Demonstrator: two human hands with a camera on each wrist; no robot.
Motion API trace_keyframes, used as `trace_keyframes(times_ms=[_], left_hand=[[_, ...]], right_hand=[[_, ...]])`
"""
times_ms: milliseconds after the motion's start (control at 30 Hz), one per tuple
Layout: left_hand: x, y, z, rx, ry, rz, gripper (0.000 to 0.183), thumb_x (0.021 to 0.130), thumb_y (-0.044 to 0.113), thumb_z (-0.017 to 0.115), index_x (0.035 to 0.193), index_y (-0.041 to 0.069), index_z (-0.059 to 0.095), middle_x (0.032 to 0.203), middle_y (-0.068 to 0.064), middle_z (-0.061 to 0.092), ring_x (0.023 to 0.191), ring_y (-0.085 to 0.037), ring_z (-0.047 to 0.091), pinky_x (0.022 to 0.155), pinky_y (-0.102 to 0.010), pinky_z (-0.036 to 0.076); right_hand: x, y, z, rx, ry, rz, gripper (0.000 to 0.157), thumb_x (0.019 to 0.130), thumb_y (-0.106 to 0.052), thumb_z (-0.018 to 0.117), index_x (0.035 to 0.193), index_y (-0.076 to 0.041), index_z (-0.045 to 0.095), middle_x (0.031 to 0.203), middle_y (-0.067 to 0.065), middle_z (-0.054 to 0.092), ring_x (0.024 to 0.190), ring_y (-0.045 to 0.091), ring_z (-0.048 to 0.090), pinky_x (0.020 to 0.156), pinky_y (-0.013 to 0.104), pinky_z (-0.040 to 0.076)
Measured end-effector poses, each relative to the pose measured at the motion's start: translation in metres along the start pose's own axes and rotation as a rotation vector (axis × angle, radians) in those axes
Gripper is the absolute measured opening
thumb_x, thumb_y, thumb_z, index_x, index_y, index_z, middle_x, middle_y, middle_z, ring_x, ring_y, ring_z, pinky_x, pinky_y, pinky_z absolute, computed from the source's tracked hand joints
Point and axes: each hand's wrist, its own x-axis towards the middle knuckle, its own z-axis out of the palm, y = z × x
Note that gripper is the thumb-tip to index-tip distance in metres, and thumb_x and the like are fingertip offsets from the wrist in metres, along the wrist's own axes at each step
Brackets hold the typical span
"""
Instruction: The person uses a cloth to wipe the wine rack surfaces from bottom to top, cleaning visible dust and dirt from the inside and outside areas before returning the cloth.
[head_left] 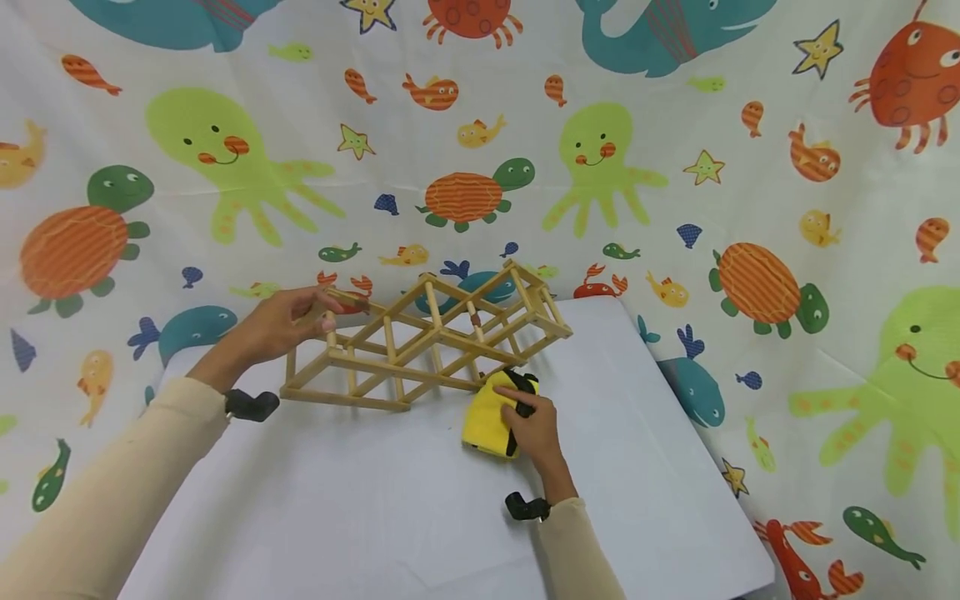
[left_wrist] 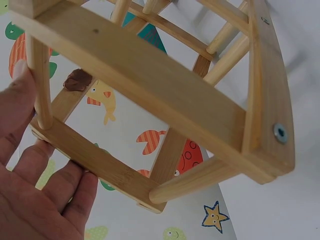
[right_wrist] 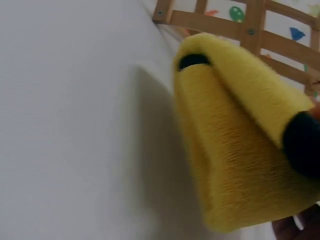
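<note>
A folding rack of light wooden slats and dowels (head_left: 437, 335) stretches across the back of the table. At its left end my left hand (head_left: 276, 327) grips the frame. Up close in the left wrist view, the thumb lies against a dowel and the fingers (left_wrist: 65, 182) curl under a slat. A brown smear (left_wrist: 77, 80) marks one slat, and a reddish-brown patch (head_left: 475, 319) shows on a middle dowel. My right hand (head_left: 538, 427) holds a folded yellow cloth with black trim (head_left: 486, 418) near the rack's front edge; the cloth hides most of that hand in the right wrist view.
The white tabletop (head_left: 337, 508) extends toward me under both arms. Behind and beside it hangs a curtain printed with sea animals (head_left: 420, 75). Each wrist wears a small black camera, such as the left one (head_left: 252, 405).
</note>
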Motion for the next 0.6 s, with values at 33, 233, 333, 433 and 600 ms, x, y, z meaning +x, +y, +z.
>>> trace_keyframes(times_ms=[33,233,333,433,600], left_hand=[[0.000,0.000,0.001,0.003,-0.001,-0.001,0.044,0.104,0.043,0.068,0.133,0.011,0.064,0.164,-0.026,0.045,0.153,-0.058,0.035,0.118,-0.081,0.028],[0.001,0.002,0.000,0.000,-0.003,-0.019,0.046,0.104,0.045,0.068,0.135,0.011,0.063,0.166,-0.026,0.042,0.154,-0.058,0.033,0.118,-0.082,0.027],[0.001,0.003,0.001,-0.002,-0.009,-0.028,0.049,0.104,0.047,0.067,0.136,0.011,0.062,0.167,-0.026,0.040,0.154,-0.058,0.032,0.118,-0.082,0.026],[0.000,0.005,0.002,-0.002,-0.005,-0.034,0.050,0.104,0.048,0.066,0.138,0.011,0.062,0.169,-0.026,0.037,0.155,-0.057,0.032,0.119,-0.081,0.027],[-0.003,0.003,0.007,-0.020,0.033,-0.040,0.052,0.105,0.046,0.065,0.143,0.011,0.060,0.170,-0.025,0.035,0.155,-0.056,0.032,0.120,-0.078,0.028]], right_hand=[[-0.002,-0.003,-0.005,0.051,0.031,-0.051,0.035,0.095,0.000,0.068,0.119,-0.021,0.083,0.132,0.004,0.077,0.133,0.021,0.064,0.106,0.033,0.055],[-0.004,-0.035,-0.038,0.216,0.179,-0.217,0.032,0.094,0.008,0.067,0.121,-0.005,0.080,0.129,0.012,0.075,0.113,0.015,0.070,0.088,0.020,0.061],[-0.003,-0.053,-0.054,0.241,0.203,-0.233,0.031,0.095,0.004,0.071,0.125,-0.003,0.078,0.133,0.013,0.071,0.109,0.015,0.071,0.088,0.022,0.063],[0.000,-0.070,-0.067,0.248,0.184,-0.259,0.035,0.095,-0.001,0.077,0.130,-0.004,0.076,0.136,0.016,0.068,0.112,0.018,0.072,0.091,0.025,0.064],[0.008,-0.093,-0.081,0.256,0.123,-0.295,0.041,0.094,-0.003,0.080,0.134,-0.006,0.074,0.140,0.017,0.066,0.114,0.021,0.073,0.091,0.030,0.065]])
